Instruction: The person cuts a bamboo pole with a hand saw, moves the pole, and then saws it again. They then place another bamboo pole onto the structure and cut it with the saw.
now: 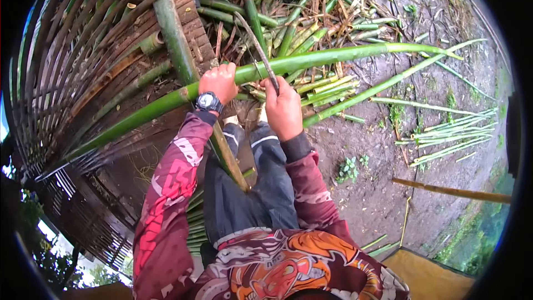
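Observation:
A long green bamboo pole (327, 55) slants across in front of me, from lower left to upper right. My left hand (218, 81), with a watch (209, 101) on its wrist, is closed round the pole near its middle. Just right of it, my right hand (283, 110) grips the lower end of a bow saw (254, 41) with a curved, dark frame. The saw's thin blade lies across the pole between my two hands; how deep it sits is hard to see. Beneath the pole, a thick bamboo post (176, 39) slopes down towards my legs.
Cut bamboo lengths (311, 39) lie heaped beyond the pole. A slatted bamboo structure (72, 61) stands at left, beside a brown wooden platform (194, 28). Thin bamboo strips (452, 133) rest on the dirt at right. A brown pole (449, 190) and yellowish sheet (430, 272) are at lower right.

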A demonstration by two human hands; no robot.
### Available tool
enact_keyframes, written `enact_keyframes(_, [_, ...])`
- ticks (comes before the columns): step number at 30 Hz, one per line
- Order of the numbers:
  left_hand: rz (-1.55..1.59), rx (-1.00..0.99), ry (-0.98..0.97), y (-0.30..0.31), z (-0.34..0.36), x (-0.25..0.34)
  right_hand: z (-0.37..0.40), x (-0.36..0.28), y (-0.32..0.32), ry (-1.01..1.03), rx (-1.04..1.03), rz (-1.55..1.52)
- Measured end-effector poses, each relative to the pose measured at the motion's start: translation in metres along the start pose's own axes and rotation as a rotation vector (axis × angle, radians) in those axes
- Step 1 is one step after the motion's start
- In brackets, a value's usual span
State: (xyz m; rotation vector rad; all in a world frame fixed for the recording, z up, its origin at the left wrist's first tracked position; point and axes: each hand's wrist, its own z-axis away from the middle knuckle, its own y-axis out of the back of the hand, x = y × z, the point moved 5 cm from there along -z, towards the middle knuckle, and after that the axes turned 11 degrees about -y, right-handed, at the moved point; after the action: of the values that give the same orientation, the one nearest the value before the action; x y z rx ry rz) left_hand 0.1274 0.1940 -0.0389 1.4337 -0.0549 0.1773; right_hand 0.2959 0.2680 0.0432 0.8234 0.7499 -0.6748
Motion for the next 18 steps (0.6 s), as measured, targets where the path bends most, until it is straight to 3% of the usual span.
enact_keyframes(1, [0.015, -0.011, -0.005, -0.001, 0.001, 0.002, 0.006, 0.002, 0.006, -0.078, -0.040, 0.022])
enact_keyframes(4, [0.033, -0.184, 0.046, -0.001, -0.005, -0.001, 0.022, 0.040, -0.006, -0.003, -0.019, -0.037])
enact_keyframes(5, [0.035, -0.186, 0.049, -0.007, -0.003, -0.002, 0.022, 0.033, -0.009, 0.136, 0.041, -0.046])
enact_keyframes(6, [0.033, -0.173, 0.045, -0.011, -0.001, -0.002, 0.028, 0.035, -0.007, 0.129, 0.034, -0.044])
enact_keyframes(8, [0.028, -0.162, 0.043, -0.013, 0.001, -0.004, 0.040, 0.029, 0.004, -0.053, -0.017, -0.103])
enact_keyframes(11, [0.022, -0.082, 0.022, -0.002, 0.000, 0.002, 0.109, 0.028, 0.054, -0.294, -0.074, 0.055])
enact_keyframes(12, [0.025, -0.081, 0.032, -0.005, 0.002, -0.001, 0.131, 0.021, 0.070, -0.275, -0.082, 0.051])
enact_keyframes(13, [0.006, -0.054, 0.016, -0.008, 0.002, -0.001, 0.147, 0.017, 0.086, -0.429, -0.144, 0.087])
enact_keyframes(14, [-0.009, -0.032, -0.003, -0.010, 0.004, 0.001, 0.142, 0.012, 0.083, -0.437, -0.148, 0.094])
enact_keyframes(16, [-0.001, -0.022, 0.006, -0.011, 0.003, 0.000, 0.116, -0.003, 0.070, -0.228, -0.083, 0.126])
enact_keyframes(18, [-0.008, 0.031, -0.021, -0.008, 0.005, 0.000, 0.033, 0.014, 0.013, -0.127, -0.053, 0.200])
